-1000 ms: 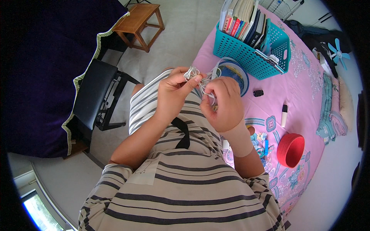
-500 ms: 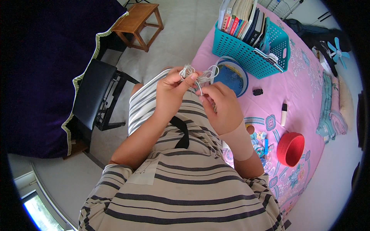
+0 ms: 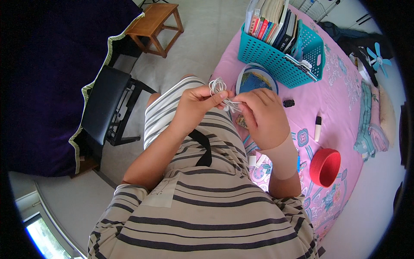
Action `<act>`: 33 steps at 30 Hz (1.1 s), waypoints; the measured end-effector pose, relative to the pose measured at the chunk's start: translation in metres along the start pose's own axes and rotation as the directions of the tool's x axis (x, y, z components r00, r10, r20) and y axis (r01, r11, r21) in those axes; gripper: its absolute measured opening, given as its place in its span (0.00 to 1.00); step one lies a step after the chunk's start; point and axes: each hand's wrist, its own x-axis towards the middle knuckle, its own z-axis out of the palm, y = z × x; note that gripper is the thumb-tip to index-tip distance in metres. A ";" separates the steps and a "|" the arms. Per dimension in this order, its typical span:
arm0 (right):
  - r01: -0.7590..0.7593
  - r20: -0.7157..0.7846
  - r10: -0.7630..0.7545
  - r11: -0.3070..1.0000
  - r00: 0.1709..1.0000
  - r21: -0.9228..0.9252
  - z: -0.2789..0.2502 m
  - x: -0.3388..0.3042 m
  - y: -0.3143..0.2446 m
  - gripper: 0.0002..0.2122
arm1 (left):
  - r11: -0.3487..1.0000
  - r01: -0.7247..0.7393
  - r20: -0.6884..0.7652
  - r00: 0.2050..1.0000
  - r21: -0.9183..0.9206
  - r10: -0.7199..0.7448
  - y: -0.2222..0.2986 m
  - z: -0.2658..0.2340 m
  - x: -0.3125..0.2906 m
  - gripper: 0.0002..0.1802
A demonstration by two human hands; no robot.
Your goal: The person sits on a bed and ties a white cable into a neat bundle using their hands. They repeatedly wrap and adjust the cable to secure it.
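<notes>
A white cable point(image 3: 217, 85), wound into a small looped bundle, is held up in front of my striped dress. My left hand point(image 3: 196, 103) pinches the bundle between thumb and fingers, with loops standing above the thumb. At the bundle's right end, the fingertips of my right hand point(image 3: 264, 115) close on the white strands. A beige sleeve covers my right wrist. Just beyond my right hand, a round blue container point(image 3: 258, 78) with a white rim stands on the pink bedspread point(image 3: 297, 112). My right fingers hide its near side.
A teal basket point(image 3: 276, 56) of books stands at the back right. A black small object point(image 3: 288, 103), a white bottle with black cap point(image 3: 318, 128) and a red woven basket point(image 3: 324, 167) lie on the bed. Left are a black bench point(image 3: 105, 105) and wooden stool point(image 3: 153, 23).
My right hand has moved right and a little down, and the cable bundle has shifted right. The loose loop that stuck out toward the blue container now lies within the bundle.
</notes>
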 end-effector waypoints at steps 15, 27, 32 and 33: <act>-0.451 0.343 0.293 0.534 0.892 0.715 -0.004 0.001 0.005 0.10 | 0.999 -0.015 0.010 1.000 0.036 0.014 0.000 -0.001 -0.002 0.10; -0.284 0.073 0.281 0.861 0.957 0.421 0.016 0.000 -0.001 0.20 | 1.000 0.012 0.012 1.000 0.014 -0.012 0.000 -0.003 -0.001 0.09; -0.252 0.059 0.247 0.901 0.967 0.352 0.030 -0.005 -0.001 0.23 | 1.000 0.018 -0.026 1.000 0.023 -0.018 0.000 -0.001 -0.001 0.10; -0.226 0.059 0.219 0.930 0.974 0.289 0.026 -0.003 -0.003 0.23 | 1.000 0.014 -0.028 1.000 0.014 -0.013 -0.001 -0.002 0.000 0.10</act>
